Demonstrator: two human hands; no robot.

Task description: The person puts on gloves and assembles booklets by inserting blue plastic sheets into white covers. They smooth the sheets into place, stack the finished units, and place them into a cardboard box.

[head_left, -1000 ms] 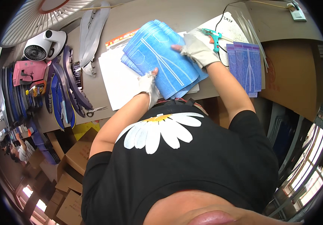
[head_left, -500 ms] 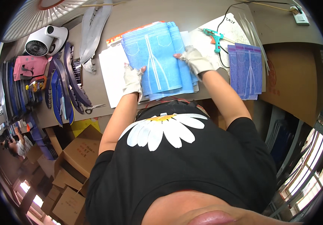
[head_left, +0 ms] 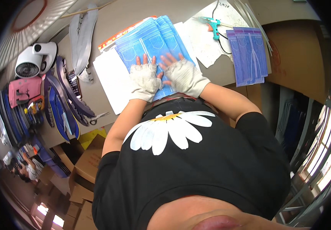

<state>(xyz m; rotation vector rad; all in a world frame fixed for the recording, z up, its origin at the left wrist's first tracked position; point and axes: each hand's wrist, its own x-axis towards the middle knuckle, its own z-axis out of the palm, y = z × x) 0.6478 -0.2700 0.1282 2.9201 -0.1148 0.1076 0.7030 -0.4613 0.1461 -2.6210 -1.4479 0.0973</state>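
Observation:
Several blue sheets printed like jeans [head_left: 154,40] lie overlapped on white paper [head_left: 113,82] at the table's front. Both my hands wear off-white fingerless gloves. My left hand [head_left: 145,76] rests flat on the lower left part of the top sheet, fingers stretched. Beside it, my right hand [head_left: 181,74] lies over the lower right part, fingers spread. The hands cover the sheets' lower portion. An orange-red printed sheet [head_left: 116,36] peeks out behind the blue ones.
A teal glue gun [head_left: 214,30] lies on a stained white board [head_left: 200,42]. Darker blue-purple jeans-print sheets [head_left: 246,57] are at the right edge. Scissors [head_left: 97,118], curved dark strips [head_left: 68,90] and a white fan [head_left: 30,63] stand left. Cardboard boxes [head_left: 88,159] sit below.
My hands have let go of the blue sheets' sides and come together on top, fingers outstretched. The sheets now lie flatter and more fanned. The whole view has shifted and turned slightly.

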